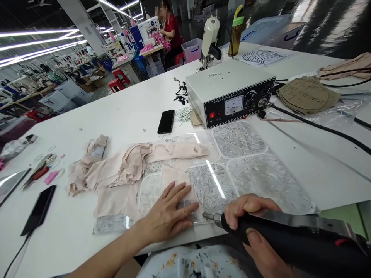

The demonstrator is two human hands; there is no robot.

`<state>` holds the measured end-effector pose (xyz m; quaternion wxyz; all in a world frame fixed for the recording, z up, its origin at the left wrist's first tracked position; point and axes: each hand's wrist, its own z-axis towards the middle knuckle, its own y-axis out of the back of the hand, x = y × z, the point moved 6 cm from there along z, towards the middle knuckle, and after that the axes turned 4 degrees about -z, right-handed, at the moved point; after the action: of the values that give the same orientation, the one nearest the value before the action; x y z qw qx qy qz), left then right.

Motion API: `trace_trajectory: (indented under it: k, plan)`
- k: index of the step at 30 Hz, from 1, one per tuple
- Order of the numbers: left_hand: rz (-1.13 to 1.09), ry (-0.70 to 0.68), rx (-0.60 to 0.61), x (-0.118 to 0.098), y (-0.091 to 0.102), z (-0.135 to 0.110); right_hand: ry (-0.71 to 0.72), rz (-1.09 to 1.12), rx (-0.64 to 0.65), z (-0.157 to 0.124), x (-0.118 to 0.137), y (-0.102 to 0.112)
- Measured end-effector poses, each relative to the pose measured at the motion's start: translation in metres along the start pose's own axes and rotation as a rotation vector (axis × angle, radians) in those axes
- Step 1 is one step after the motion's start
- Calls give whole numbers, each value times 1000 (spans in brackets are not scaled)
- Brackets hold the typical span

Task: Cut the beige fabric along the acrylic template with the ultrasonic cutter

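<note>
My left hand (171,212) lies flat, fingers spread, pressing a beige fabric piece (175,175) onto a clear template sheet (252,177) with rounded panels. My right hand (255,220) is wrapped around a black handheld ultrasonic welder (290,235). The tool's metal tip (209,217) points left and sits at the lower right edge of the fabric, close to my left fingertips; whether it touches the cloth I cannot tell. Left of and behind my left hand, more beige fabric pieces (133,162) lie loosely stacked and overlapping on the sheet and table.
A control box (232,96) with dial and cables stands behind the sheet. One phone (166,121) lies near it, another phone (39,210) at left by scissors (40,173). A white machine head (210,36) and a bottle (236,34) stand behind. A person in red sews farther off.
</note>
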<state>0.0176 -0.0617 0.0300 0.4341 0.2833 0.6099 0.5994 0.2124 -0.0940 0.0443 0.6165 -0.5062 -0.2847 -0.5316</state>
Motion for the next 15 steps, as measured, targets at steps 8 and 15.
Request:
trace_trajectory:
  k: [8,15]
  plan:
    - [14,14,79,0,-3,-2,10,20,29,-1,-2,1]
    - [-34,8,102,2,-5,-6,-11,-23,33,-3,1,-1]
